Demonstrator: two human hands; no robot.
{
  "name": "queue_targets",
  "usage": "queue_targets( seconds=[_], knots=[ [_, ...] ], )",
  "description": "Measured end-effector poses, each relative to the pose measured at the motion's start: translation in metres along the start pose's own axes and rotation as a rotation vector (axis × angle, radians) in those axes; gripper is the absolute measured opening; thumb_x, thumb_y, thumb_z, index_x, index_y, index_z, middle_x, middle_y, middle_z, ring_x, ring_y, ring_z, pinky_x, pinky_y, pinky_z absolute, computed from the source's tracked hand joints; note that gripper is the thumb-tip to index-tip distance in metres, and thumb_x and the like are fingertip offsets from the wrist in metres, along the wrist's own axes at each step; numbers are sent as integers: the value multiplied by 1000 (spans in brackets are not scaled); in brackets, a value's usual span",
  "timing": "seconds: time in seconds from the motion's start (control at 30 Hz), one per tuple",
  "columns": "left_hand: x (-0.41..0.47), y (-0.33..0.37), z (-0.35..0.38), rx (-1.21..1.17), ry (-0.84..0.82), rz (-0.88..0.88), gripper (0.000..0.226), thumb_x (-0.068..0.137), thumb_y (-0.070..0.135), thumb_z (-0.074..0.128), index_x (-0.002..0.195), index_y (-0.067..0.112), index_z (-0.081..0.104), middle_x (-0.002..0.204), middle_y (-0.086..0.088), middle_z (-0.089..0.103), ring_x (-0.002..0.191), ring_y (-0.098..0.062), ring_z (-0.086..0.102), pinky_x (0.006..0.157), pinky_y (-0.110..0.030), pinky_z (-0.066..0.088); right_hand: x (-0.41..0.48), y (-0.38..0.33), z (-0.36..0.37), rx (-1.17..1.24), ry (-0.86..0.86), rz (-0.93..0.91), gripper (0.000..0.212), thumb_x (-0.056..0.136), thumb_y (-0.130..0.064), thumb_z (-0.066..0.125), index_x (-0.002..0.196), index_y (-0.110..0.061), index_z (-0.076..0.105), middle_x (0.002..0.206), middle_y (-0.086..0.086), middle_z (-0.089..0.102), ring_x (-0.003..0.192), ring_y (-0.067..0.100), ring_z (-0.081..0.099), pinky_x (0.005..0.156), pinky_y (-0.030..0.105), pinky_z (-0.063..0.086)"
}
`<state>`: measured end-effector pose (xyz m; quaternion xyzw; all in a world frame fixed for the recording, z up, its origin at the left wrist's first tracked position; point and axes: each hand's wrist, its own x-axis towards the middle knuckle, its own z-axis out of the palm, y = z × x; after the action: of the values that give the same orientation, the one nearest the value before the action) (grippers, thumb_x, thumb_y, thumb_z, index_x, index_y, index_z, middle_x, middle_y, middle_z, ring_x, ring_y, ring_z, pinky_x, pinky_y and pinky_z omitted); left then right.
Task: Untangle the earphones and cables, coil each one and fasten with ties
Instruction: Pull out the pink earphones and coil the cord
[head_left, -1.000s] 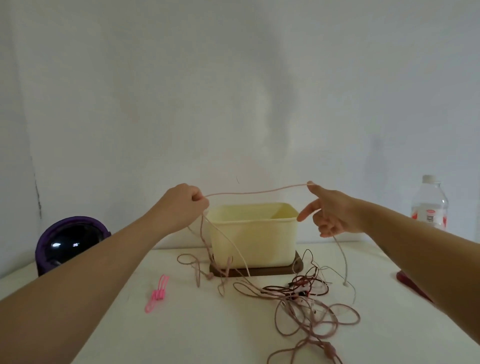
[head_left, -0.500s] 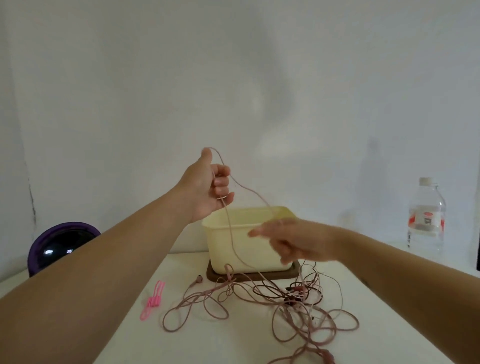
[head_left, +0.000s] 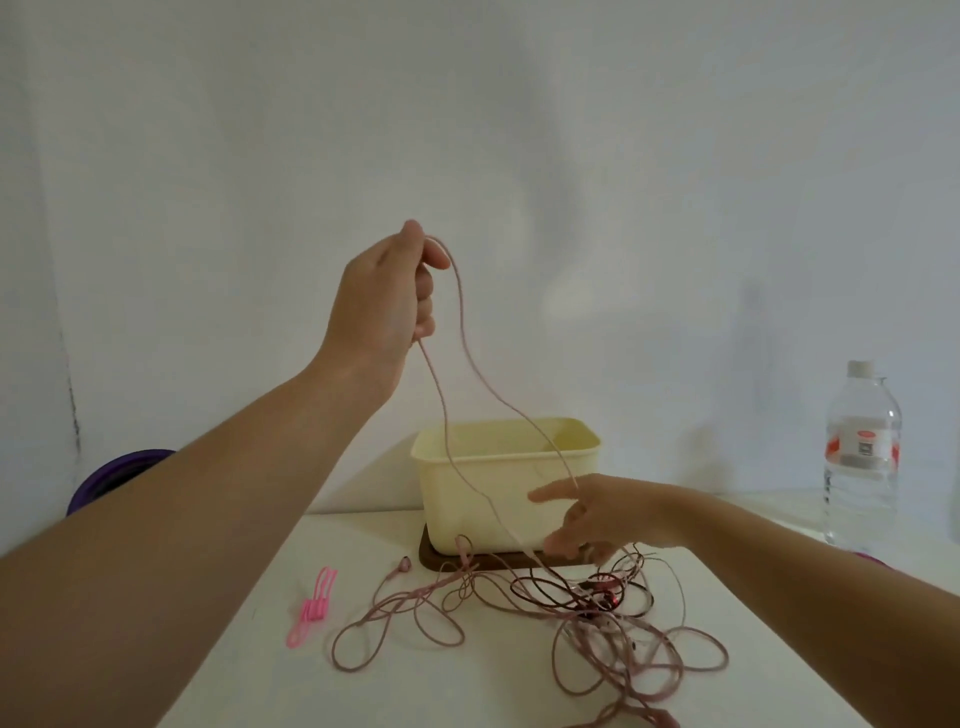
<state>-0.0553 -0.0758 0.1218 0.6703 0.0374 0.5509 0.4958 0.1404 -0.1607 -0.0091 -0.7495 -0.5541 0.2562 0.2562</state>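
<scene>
My left hand (head_left: 395, 291) is raised high and pinches a loop of the pale pink cable (head_left: 470, 358); two strands hang down from it in front of the box. My right hand (head_left: 597, 514) is low, just above the table, its fingers spread and relaxed, with one strand running past its index finger. A tangle of pink and dark red earphone cables (head_left: 582, 618) lies on the white table below it. A pink earbud (head_left: 404, 563) lies at the tangle's left edge. Pink silicone ties (head_left: 311, 605) lie left of the tangle.
A cream plastic box (head_left: 498, 499) stands on a dark brown lid (head_left: 431, 558) at the back of the table (head_left: 291, 675). A clear water bottle (head_left: 860, 457) stands at the right. A purple round object (head_left: 119, 475) shows behind my left forearm.
My left hand has risen with the cable loop. My right hand has let go of the taut strand, dropped toward the tangle and now reaches near the hanging strand.
</scene>
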Motion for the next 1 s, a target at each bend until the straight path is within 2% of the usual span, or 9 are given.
queue_targets(
  seconds=[0.1, 0.13, 0.2, 0.33, 0.47, 0.63, 0.8, 0.87, 1.0],
  knots=[
    [-3, 7, 5, -14, -25, 60, 38, 102, 30, 36, 69, 16, 51, 53, 6, 26, 47, -11, 20, 48, -25, 19, -4, -10, 10, 4, -138, -69, 15, 83, -22, 71, 96, -29, 68, 59, -21, 58, 68, 3, 53, 76, 21, 49],
    [-6, 8, 6, -9, -42, 78, 39, 102, 30, 35, 69, 16, 52, 54, 5, 26, 47, -11, 20, 48, -25, 19, -4, -13, 14, 4, -151, -78, 8, 83, -22, 71, 84, -29, 67, 61, -21, 58, 69, 1, 54, 74, 19, 48],
    [-10, 10, 10, 16, -78, 107, 39, 102, 29, 35, 70, 16, 52, 55, 5, 25, 48, -11, 19, 49, -26, 20, 0, -14, 18, -29, -126, -94, 16, 83, -26, 71, 70, -30, 64, 65, -18, 58, 68, 0, 55, 73, 18, 49],
    [-14, 8, 10, 80, -97, 143, 40, 102, 30, 35, 69, 17, 53, 54, 6, 26, 48, -11, 20, 50, -26, 20, 7, -6, 13, -197, 15, -28, 21, 87, -38, 62, 71, -26, 65, 62, -6, 49, 63, 11, 53, 75, 29, 53],
    [-9, 1, -1, 186, -53, 173, 41, 102, 31, 36, 68, 19, 55, 50, 11, 29, 45, -9, 24, 48, -24, 22, 1, 6, -2, -350, 32, 143, 29, 94, -31, 51, 71, -19, 63, 62, -5, 48, 56, 10, 47, 60, 19, 50],
    [-12, -37, -40, 790, -105, 280, 36, 99, 30, 40, 69, 24, 58, 44, 11, 41, 43, -3, 38, 48, -15, 30, -7, 11, -28, -313, 85, 321, 35, 97, -31, 48, 71, -16, 66, 60, -6, 59, 43, 7, 43, 53, 17, 46],
    [-22, -81, -88, 1189, -224, 232, 38, 98, 35, 39, 73, 10, 55, 54, 4, 46, 49, -7, 44, 52, -30, 33, -18, 14, -63, -373, 275, 392, 32, 94, -23, 51, 70, -13, 68, 57, -5, 62, 41, 9, 42, 49, 19, 41],
    [-23, -92, -99, 1321, -254, 268, 38, 97, 38, 39, 70, 13, 49, 59, 3, 46, 56, -15, 45, 53, -29, 33, -21, 14, -73, -304, 378, 387, 33, 95, -22, 50, 69, -11, 66, 57, -3, 62, 43, 11, 42, 50, 21, 42],
    [-25, -117, -114, 1556, -382, 416, 38, 98, 41, 39, 72, 17, 54, 68, 7, 42, 51, -13, 43, 45, -21, 26, -24, 9, -84, -6, 553, 342, 40, 98, -29, 46, 71, -7, 65, 61, 3, 62, 47, 13, 41, 52, 24, 43]
  ],
)
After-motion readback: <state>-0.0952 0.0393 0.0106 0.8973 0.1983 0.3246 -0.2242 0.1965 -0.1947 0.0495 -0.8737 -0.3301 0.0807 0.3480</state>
